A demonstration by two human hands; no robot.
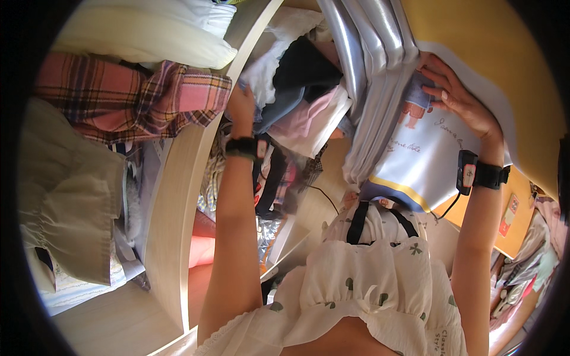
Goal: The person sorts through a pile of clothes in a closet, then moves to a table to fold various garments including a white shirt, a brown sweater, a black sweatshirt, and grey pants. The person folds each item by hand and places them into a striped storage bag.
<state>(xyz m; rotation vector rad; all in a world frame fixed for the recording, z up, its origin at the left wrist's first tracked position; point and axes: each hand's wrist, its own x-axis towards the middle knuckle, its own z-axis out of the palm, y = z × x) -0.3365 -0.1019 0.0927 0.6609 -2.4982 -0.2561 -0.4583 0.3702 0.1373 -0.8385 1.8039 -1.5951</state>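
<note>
My left hand reaches into a wardrobe compartment, beside the edge of the upright wooden panel. Its fingers are partly hidden among blue and white fabric, so I cannot tell whether they grip any of it. Right of it hang or lie a black garment, a pink garment and a white lacy cloth. My right hand lies flat-sided against a glossy white printed curtain, fingers apart, near a printed figure. The curtain is bunched in folds on its left side. Both wrists wear black straps with small devices.
The wooden panel divides the compartments. On the left are a pink plaid garment, a khaki garment and a cream garment. More clothes are heaped at the far right. A yellow surface stands behind the curtain.
</note>
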